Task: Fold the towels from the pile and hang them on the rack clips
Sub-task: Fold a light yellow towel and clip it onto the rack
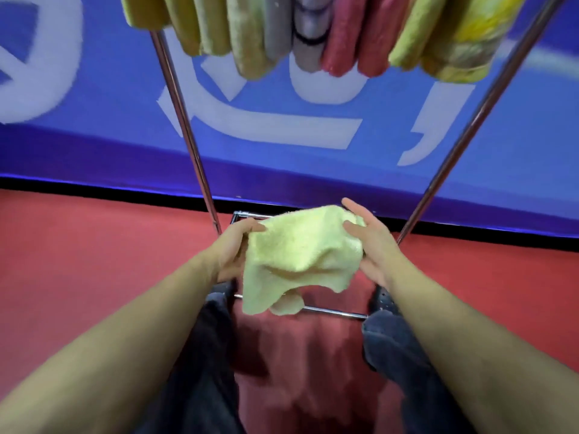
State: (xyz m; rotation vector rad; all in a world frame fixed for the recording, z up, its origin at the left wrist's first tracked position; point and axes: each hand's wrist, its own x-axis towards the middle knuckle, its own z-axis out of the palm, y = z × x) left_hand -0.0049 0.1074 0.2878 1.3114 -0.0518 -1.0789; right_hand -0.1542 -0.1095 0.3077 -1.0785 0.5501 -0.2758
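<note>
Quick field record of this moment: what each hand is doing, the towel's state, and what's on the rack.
left hand: grips the left edge of the pale yellow towel
right hand: holds the towel's right side, fingers extended along it
towel state: bunched, loose, not yet folded, lower corner hanging
rack poles: two metal uprights, rising either side of the hands
hung towels: row overhead, yellow-green, grey, pink, yellow
clips: not visible
floor: red
wall: blue banner with white lettering
</note>
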